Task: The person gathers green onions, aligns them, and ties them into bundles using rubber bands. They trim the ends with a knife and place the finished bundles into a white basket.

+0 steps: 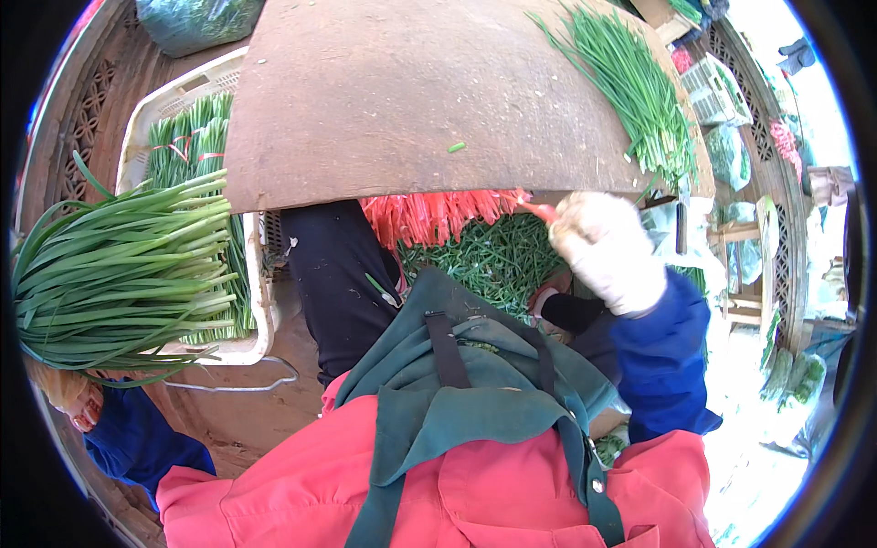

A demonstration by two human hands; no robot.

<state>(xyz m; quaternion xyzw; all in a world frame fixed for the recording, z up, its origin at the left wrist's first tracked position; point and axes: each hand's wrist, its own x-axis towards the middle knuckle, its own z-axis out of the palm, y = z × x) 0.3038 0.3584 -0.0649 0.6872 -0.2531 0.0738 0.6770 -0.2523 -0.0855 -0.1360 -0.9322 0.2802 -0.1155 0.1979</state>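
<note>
My left hand [72, 397], gloved, is at the far left under a large bunch of garlic chives [123, 274] and grips it; the fingers are mostly hidden by the leaves. The bunch lies over a white plastic crate, its pale cut ends pointing right. My right hand [599, 243], in a whitish glove, is closed on a red plastic strip [541, 209] at the board's near edge. Beside it a fringe of red plastic strips [438, 216] hangs below the edge. Loose thin green chives [634, 96] lie on the right of the wooden board [411, 103].
The white crate [264, 322] at left holds chive bundles [195, 144] tied with red strips. Green trimmings [486, 260] are heaped below the board. A filled plastic bag [199, 24] stands at top left. Crates, bags and a wooden stool [747, 274] are at right.
</note>
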